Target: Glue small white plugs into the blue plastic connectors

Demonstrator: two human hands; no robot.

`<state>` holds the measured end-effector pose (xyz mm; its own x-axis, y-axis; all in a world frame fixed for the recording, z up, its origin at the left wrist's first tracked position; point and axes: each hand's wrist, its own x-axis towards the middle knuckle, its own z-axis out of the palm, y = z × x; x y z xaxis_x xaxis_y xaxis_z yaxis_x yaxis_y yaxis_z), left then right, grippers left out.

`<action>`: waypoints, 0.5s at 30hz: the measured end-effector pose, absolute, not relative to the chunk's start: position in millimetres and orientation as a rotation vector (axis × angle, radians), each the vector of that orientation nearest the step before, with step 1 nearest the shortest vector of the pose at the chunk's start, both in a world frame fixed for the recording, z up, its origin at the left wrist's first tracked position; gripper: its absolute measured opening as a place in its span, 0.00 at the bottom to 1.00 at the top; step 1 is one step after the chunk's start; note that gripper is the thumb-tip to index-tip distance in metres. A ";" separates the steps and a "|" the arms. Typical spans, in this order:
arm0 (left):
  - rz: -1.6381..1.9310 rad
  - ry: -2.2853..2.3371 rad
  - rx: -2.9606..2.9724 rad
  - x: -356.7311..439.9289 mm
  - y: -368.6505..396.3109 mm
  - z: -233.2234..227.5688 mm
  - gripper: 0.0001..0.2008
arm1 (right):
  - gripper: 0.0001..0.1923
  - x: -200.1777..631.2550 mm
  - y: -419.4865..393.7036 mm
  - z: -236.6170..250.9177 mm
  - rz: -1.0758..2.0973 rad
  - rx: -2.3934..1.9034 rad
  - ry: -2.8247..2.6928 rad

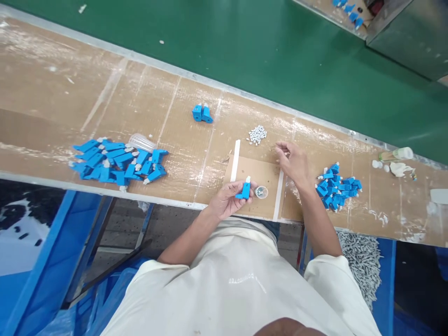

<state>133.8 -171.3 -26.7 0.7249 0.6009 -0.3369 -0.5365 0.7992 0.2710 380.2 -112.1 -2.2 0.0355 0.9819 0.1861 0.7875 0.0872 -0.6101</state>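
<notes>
Far to the left of the left hand (229,198) lies a big pile (117,163) of blue parts on the bench (52,93), with a clear plastic piece (142,140) at its far edge. Beyond this hand, toward the green belt (245,42), two blue parts (202,113) stand close together, well apart from everything else.

The left hand is closed on one blue part (245,190), thumb and fingers around its lower body. The part is above the near edge of the bench, over a cardboard sheet (257,175). Its long axis runs away from the person, a little tilted to the right, and its white tip (248,179) points to the far side, toward the belt. A white strip (235,160) lies just beyond the hand on the left edge of the sheet. Just to the right of the part there is a small round cup (261,192), very near the fingers; I cannot tell if it touches them.

Between the hands and further away is a heap of small white pieces (257,134). The right hand (292,161) is near this heap, fingers curled and pinched together; if something is between them, it is too small to see. To its right lies a smaller blue pile (338,186), near the forearm. Further right are a small bottle (397,154) and some white scraps (399,169). Nothing stands between the two hands except the cup.
</notes>
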 end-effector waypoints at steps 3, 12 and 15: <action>0.646 0.441 0.155 135.7 -173.0 -28.2 0.17 | 0.11 382.7 -76.9 -11.9 0.395 -1.692 -1.934; 0.656 0.449 0.177 137.7 -169.0 -25.5 0.18 | 0.13 386.9 -38.8 -23.2 0.275 -1.604 -2.203; 0.648 0.506 0.172 135.0 -179.0 -28.5 0.16 | 0.13 373.6 -49.4 -4.1 0.252 -1.701 -2.285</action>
